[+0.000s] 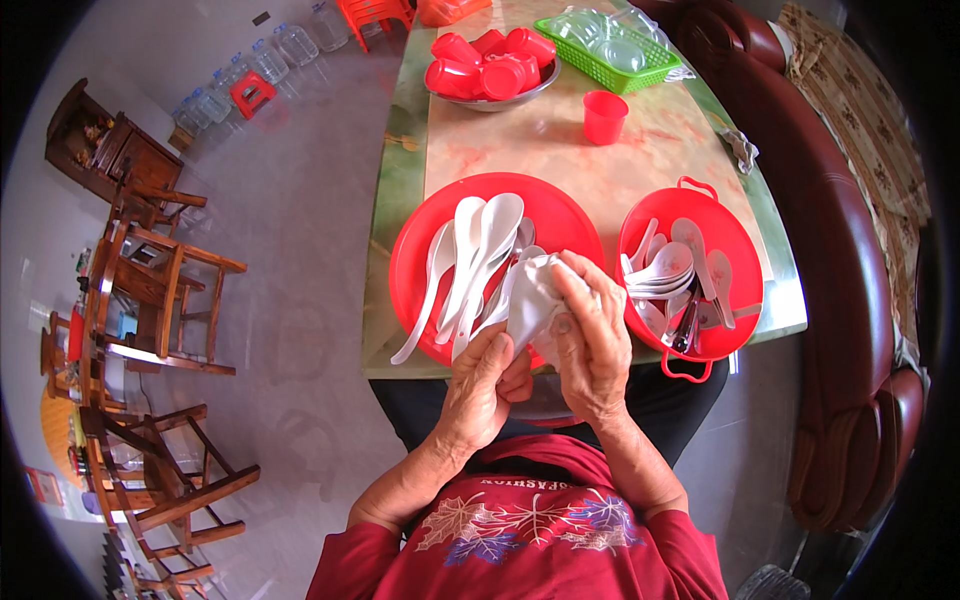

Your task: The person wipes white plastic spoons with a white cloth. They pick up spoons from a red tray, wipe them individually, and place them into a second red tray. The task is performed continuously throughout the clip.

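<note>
Over the near edge of the table, both my hands are closed around a crumpled white cloth [536,289]. My left hand [476,390] pinches its lower left part, thumb on top. From the right side, my right hand [596,337] wraps the cloth with its fingers. Whether a spoon is inside the cloth is hidden. Just beyond lies a red round tray [416,247] with several long white serving spoons [469,255] and some metal spoons. To the right stands a red two-handled basin [739,277] holding white flower-patterned soup spoons [670,264] and a dark-handled utensil [685,326].
Farther back are a metal bowl [491,106] of red cups [502,77], a single red cup [605,118], and a green basket [634,79] of clear bowls. A leather sofa [840,225] runs along the right. Wooden chairs [180,300] stand at the left.
</note>
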A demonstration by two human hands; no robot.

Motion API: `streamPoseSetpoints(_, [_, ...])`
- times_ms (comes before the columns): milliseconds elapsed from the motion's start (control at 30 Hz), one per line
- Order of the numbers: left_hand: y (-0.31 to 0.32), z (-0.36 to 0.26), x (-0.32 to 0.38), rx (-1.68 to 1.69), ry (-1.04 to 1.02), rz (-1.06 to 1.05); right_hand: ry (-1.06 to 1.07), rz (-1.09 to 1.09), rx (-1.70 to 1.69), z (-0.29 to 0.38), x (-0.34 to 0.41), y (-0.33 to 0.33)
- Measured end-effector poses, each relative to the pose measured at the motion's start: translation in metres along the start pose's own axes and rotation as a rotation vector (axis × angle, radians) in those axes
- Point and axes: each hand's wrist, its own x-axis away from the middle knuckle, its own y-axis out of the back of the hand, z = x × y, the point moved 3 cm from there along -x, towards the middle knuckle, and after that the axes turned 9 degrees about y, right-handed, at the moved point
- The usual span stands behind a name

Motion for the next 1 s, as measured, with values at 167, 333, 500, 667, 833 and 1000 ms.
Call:
streamPoseSetpoints(167, [0.008, 0.005, 0.000, 0.079, -0.017, 0.108, -0.728, -0.370, -0.918, -0.001, 0.011, -0.009])
streamPoseSetpoints(333, [0.002, 0.005, -0.004, -0.053, -0.166, -0.115, -0.780, -0.261, -1.082, 0.015, 0.019, -0.014])
streamPoseSetpoints(500, [0.005, 0.005, -0.005, -0.140, -0.204, -0.098, -0.790, -0.158, -0.964, 0.012, 0.024, -0.020])
streamPoseSetpoints(667, [0.004, 0.003, -0.009, -0.121, -0.156, -0.094, -0.832, -0.180, -1.013, 0.006, 0.017, -0.019])
streamPoseSetpoints(833, [-0.006, -0.012, 0.000, -0.531, -0.251, -0.178, -0.853, -0.200, -1.020, -0.005, 0.016, -0.010])
streamPoseSetpoints(1000, [-0.017, -0.053, -0.001, -0.636, -0.280, -0.228, -0.826, 0.020, -0.880, -0.005, 0.005, 0.005])
